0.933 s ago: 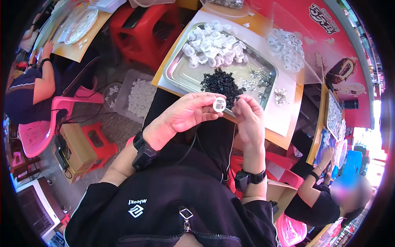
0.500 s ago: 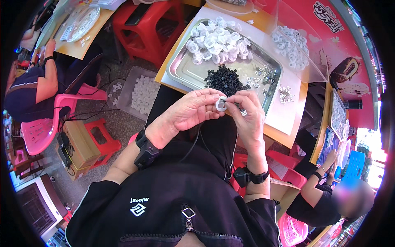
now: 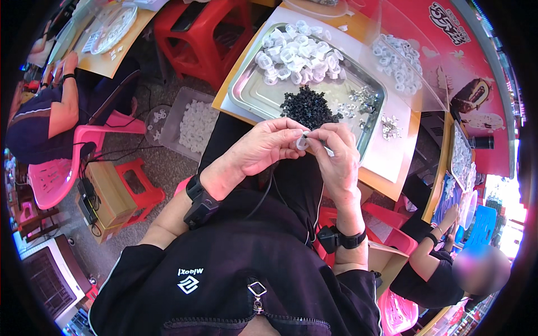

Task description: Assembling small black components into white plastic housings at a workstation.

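Just in front of the metal tray's near edge, my two hands meet around a small white plastic ring-shaped piece (image 3: 301, 143). My left hand (image 3: 260, 150) pinches it from the left with thumb and fingers. From the right, the thumb and forefinger of my right hand (image 3: 339, 152) press together at its upper edge, where a tiny dark spot shows; I cannot make out what that is. Beyond the hands, the metal tray (image 3: 255, 96) carries a heap of translucent white plastic pieces (image 3: 300, 56), a pile of small black parts (image 3: 307, 107) and scattered small shiny parts (image 3: 361, 102).
A clear plastic box (image 3: 397, 61) of white pieces stands right of the tray. Small silvery parts (image 3: 390, 126) lie on the white board. A bin of white pieces (image 3: 196, 126) sits on the floor by a red stool (image 3: 140, 190). People work at left and right tables.
The white piece has turned between my fingers, so its round face shows less. My right fingertips have shifted slightly, and both hands stay at nearly the same place.
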A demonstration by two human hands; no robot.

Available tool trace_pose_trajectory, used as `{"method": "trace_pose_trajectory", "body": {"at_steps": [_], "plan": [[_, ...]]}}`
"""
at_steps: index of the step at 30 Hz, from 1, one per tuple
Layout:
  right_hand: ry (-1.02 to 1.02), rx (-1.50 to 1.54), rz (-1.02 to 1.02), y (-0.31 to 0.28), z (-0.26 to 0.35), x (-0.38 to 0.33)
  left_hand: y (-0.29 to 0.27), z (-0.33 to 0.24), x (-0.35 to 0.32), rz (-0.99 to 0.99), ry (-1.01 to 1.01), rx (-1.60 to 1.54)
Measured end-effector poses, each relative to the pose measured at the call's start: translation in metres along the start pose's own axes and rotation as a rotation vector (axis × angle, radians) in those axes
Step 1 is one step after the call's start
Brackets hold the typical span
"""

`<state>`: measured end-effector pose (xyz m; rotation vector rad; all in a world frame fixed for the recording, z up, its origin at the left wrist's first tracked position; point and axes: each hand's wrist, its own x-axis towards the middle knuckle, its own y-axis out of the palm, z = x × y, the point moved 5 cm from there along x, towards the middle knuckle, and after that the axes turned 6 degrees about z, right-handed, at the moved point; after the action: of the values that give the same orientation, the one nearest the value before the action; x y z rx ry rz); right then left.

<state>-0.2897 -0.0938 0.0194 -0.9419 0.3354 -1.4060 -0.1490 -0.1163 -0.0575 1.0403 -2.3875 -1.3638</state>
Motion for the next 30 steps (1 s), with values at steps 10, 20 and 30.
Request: {"method": "trace_pose_trajectory", "body": {"at_steps": [10,20,30], "plan": [[0.048,0.175,-0.047,0.011,-0.010,-0.004,0.000,-0.003,0.000,-0.006,0.015,0.033],[0.513,0.785,-0.002,0.028,-0.037,-0.015,0.004,-0.007,-0.002,-0.145,0.107,0.309],[0.356,0.595,-0.074,0.026,-0.030,-0.016,0.009,-0.016,-0.007,-0.281,0.411,0.762]]}}
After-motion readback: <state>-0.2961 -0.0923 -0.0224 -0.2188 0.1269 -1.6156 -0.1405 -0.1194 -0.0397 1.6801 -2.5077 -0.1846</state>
